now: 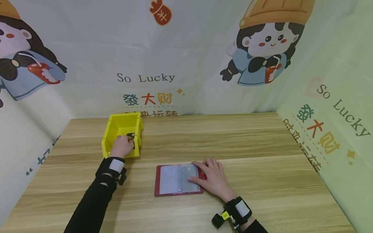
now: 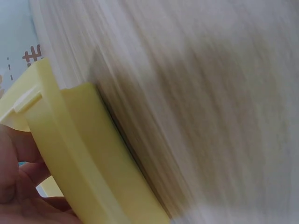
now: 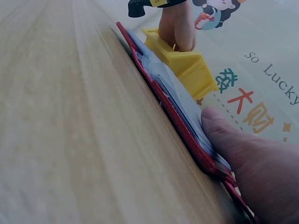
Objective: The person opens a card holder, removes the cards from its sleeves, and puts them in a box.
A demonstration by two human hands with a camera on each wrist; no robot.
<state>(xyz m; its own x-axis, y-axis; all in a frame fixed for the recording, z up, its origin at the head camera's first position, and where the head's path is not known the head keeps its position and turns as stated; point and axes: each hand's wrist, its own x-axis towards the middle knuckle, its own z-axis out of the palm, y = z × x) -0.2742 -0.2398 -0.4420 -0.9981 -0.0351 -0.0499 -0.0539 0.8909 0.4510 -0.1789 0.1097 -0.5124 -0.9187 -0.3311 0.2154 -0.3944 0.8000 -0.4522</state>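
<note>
My left hand (image 1: 121, 146) reaches into the yellow bin (image 1: 105, 137), its fingers bent beside a dark card-like piece (image 1: 132, 135) at the bin's right wall. In the left wrist view the bin wall (image 2: 84, 149) partly covers the curled fingers (image 2: 28, 144), so any grip is hidden. A small red-covered album (image 1: 157, 181) with clear plastic sleeves lies spread on the table. My right hand (image 1: 215, 179) rests over its right side, thumb on the sleeve page and fingers extended at the top right corner. In the right wrist view the thumb (image 3: 219, 128) touches the stacked sleeves (image 3: 175, 100).
The wood-grain table (image 1: 262, 145) runs back to a pale printed cloth (image 1: 198, 64) that hangs behind and at both sides. The bin stands near the back left, with the album nearer the front, to its right.
</note>
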